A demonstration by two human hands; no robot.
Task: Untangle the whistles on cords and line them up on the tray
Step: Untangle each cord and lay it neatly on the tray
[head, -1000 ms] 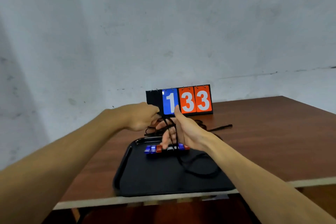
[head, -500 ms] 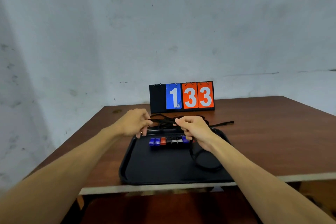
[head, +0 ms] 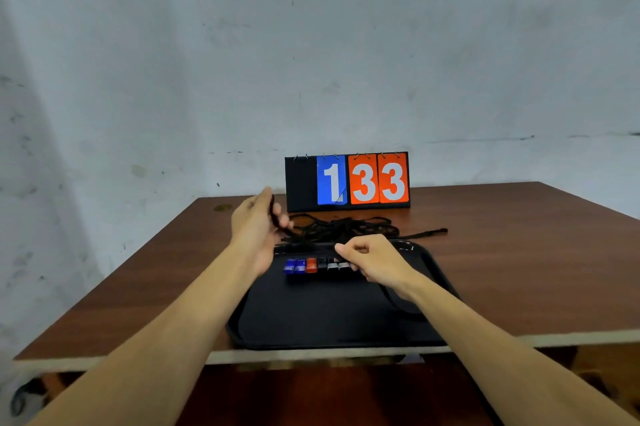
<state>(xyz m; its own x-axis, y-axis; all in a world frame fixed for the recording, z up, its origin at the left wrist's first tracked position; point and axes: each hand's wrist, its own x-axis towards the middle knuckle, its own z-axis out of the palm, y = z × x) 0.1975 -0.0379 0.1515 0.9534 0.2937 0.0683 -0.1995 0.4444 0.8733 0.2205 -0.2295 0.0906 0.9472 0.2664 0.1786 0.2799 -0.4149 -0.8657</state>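
Observation:
A black tray (head: 322, 321) lies on the table's front edge. Several whistles (head: 317, 265) lie in a row across its far part: two blue, one red, then black and grey ones. Their black cords (head: 343, 228) lie in a tangle behind the tray. My left hand (head: 256, 228) is raised at the tray's far left corner, with a cord passing between its fingers. My right hand (head: 375, 261) is curled over the right end of the row and hides the whistles there. Whether it pinches a whistle or a cord cannot be told. A cord loop (head: 398, 308) lies on the tray's right side.
A flip scoreboard (head: 347, 181) reading 1 33 stands at the back of the brown table (head: 519, 263), against a grey wall. One cord end (head: 433, 233) reaches out to the right past the tray.
Both hands came down from in front of the scoreboard. The cords that hung from them now lie behind the tray. My left hand has since opened and lifted toward the left.

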